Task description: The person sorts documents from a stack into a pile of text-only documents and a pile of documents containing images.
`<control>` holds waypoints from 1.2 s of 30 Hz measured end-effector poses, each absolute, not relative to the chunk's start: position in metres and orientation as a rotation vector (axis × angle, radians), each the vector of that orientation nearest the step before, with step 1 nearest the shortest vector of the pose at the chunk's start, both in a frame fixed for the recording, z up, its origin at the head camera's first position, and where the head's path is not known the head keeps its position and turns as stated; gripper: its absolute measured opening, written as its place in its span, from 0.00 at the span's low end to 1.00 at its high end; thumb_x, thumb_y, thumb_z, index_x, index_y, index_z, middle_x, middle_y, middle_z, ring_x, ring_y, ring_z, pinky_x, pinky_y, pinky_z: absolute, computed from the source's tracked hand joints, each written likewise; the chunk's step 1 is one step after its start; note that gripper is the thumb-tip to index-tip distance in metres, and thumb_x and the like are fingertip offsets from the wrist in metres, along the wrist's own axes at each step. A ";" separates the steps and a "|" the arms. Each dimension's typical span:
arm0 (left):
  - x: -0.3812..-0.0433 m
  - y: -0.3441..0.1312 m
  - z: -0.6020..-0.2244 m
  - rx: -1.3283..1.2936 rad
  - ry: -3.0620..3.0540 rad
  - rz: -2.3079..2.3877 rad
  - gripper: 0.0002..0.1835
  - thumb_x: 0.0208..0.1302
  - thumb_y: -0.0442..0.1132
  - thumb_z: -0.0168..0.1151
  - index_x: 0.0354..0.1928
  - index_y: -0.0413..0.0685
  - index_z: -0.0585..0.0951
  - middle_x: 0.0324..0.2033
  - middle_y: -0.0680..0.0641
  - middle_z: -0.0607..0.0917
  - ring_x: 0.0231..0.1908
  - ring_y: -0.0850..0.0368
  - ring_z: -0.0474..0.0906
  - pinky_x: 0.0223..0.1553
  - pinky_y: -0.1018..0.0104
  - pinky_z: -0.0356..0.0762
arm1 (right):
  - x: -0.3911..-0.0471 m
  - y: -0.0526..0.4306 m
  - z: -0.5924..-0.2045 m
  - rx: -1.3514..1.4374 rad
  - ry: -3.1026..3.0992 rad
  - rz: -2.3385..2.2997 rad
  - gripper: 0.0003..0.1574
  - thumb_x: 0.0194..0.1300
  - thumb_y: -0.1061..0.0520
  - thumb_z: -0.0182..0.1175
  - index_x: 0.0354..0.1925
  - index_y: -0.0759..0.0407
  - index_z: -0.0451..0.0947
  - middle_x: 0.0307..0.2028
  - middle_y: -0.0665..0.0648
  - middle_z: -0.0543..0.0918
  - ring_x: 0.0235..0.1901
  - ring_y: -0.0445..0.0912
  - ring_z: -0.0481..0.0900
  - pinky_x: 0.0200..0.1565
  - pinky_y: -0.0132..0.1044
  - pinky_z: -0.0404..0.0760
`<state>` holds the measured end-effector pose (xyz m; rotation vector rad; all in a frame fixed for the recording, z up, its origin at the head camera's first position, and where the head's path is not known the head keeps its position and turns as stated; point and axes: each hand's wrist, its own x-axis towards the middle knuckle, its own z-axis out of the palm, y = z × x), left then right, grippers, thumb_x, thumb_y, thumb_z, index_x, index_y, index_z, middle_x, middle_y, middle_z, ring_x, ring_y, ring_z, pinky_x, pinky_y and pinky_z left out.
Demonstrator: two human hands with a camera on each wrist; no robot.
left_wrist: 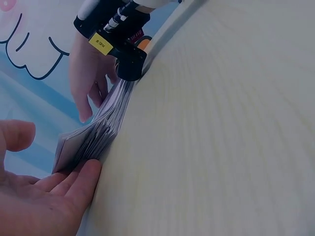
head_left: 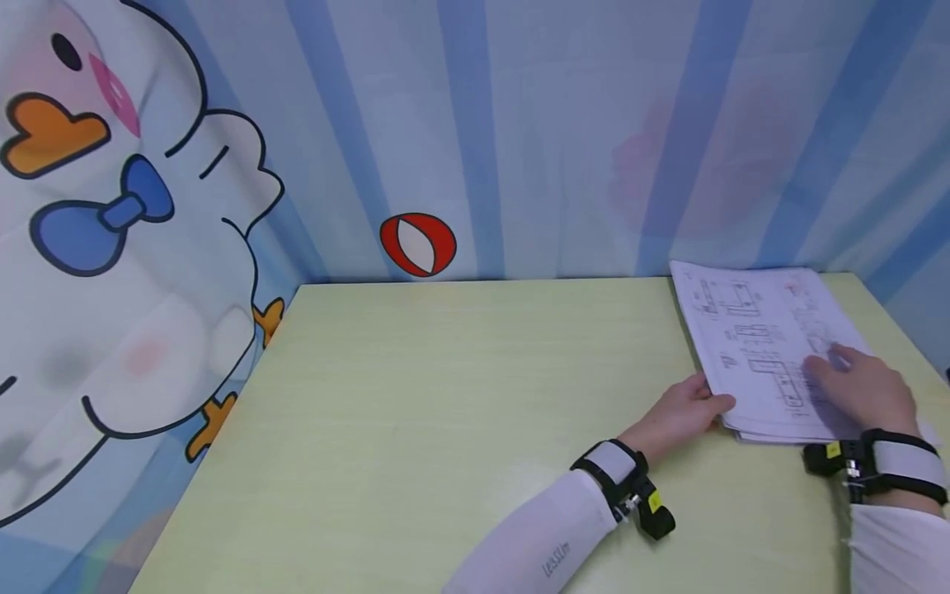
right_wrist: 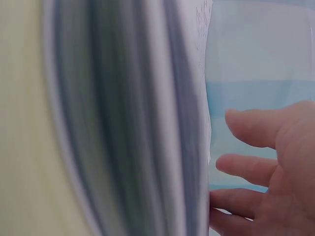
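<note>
L fingers (left_wrist: 82, 181) against paper stack (head_left: 750, 330), R hand (head_left: 868, 386) hiding pt., curtain (head_left: 564, 140) behind.

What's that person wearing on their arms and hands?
The left sleeve and right sleeve are pale and whitish; the left one has dark lettering. The left hand and right hand are bare, without gloves. Each wrist wears a black-and-white band, the left and the right, carrying a chunky black gadget with a yellow label.
</note>
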<state>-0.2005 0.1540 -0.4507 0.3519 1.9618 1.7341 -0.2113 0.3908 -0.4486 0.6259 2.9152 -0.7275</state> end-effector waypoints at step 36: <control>-0.207 0.156 -0.458 0.357 2.253 1.812 0.29 0.65 0.41 0.47 0.67 0.62 0.55 0.53 0.57 0.76 0.40 0.68 0.71 0.43 0.70 0.70 | -0.208 0.376 -0.440 0.586 3.003 -0.860 0.43 0.67 0.38 0.38 0.63 0.72 0.55 0.55 0.80 0.65 0.51 0.71 0.63 0.42 0.60 0.68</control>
